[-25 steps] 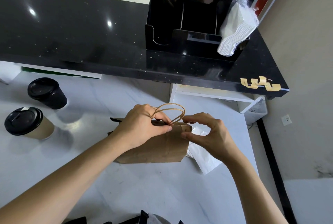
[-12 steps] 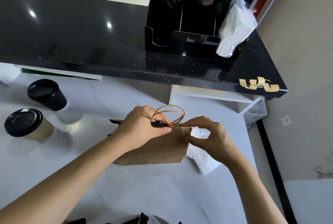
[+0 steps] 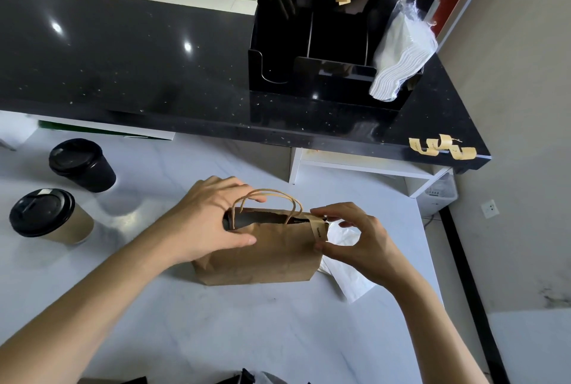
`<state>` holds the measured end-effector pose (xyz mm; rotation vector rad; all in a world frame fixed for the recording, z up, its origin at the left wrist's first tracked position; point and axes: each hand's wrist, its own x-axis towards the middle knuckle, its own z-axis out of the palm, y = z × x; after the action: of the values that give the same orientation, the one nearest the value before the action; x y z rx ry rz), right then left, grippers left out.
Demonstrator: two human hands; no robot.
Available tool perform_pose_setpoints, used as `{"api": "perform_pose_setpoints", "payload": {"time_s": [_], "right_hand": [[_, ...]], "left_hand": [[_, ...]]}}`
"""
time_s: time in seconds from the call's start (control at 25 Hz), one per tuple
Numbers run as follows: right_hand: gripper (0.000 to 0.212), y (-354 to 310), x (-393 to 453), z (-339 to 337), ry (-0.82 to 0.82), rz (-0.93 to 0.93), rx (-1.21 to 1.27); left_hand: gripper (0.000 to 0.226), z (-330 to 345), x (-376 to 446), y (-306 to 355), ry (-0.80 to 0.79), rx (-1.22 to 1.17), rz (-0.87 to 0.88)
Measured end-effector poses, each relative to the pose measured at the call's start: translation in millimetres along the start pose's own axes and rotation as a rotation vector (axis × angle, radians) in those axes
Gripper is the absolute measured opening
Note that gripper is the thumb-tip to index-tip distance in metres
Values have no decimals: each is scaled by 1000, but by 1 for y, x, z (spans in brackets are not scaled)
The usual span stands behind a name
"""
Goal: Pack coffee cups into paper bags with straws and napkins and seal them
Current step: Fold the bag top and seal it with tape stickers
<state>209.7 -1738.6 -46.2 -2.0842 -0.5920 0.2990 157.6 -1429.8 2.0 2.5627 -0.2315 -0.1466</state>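
Over on the left of the white marble counter sit two lidded coffee cups, a kraft-sleeved one nearer and an all-black one just behind it. Mid-counter the brown paper bag stands upright with its twine handles up, the left hand wrapped round its top left corner, thumb on the near face and fingers over the rim. The right hand pinches a small kraft sticker strip over the bag's top right edge between thumb and fingertips; a white napkin lies just right of the bag, and more sticker strips hang on the black bar top's far right edge near the black organizer with its napkin stack.
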Motion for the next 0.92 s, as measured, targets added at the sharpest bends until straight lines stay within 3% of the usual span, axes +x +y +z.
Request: {"api": "perform_pose_setpoints", "payload": {"time_s": [0.16, 0.56, 0.92], "right_hand": [[43, -1, 0, 2, 37, 4, 22], [15, -14, 3, 8, 212, -36, 110], [14, -13, 0, 12, 252, -59, 138]], "left_hand": [[61, -7, -19, -22, 22, 34, -37], [46, 9, -34, -34, 168, -183, -42], [50, 5, -49, -48, 208, -262, -40]]}}
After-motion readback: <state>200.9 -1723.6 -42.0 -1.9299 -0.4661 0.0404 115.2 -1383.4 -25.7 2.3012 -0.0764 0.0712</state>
